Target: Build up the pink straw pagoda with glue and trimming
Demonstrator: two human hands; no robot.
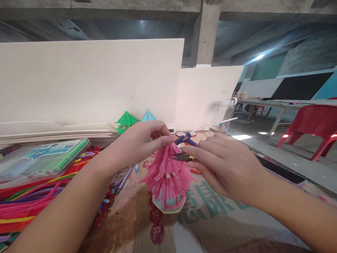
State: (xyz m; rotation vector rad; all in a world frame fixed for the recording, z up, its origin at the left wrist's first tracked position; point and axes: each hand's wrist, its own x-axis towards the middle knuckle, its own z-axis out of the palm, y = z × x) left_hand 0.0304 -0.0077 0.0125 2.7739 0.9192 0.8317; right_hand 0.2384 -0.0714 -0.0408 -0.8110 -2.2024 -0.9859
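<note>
A pink tiered pagoda of fuzzy stems (168, 175) stands on a pale many-sided base (170, 210) at the middle of the table. At its top, my left hand (147, 140) pinches the tip with thumb and finger. My right hand (221, 163) is closed around small dark-bladed pliers or cutters (181, 157), whose jaws lie against the pagoda's upper right side. The handles are mostly hidden by the fingers. Behind the pliers lies a blue glue gun (184, 139) with a white glue stick.
Colourful fuzzy stems (34, 203) and a clear plastic case (42, 158) lie at left. Green (126, 120) and light blue (149, 115) roofs stand behind. A clear jug (223, 112) stands back right, a dark phone (283, 170) at right. Printed cardboard (205, 225) covers the table's front.
</note>
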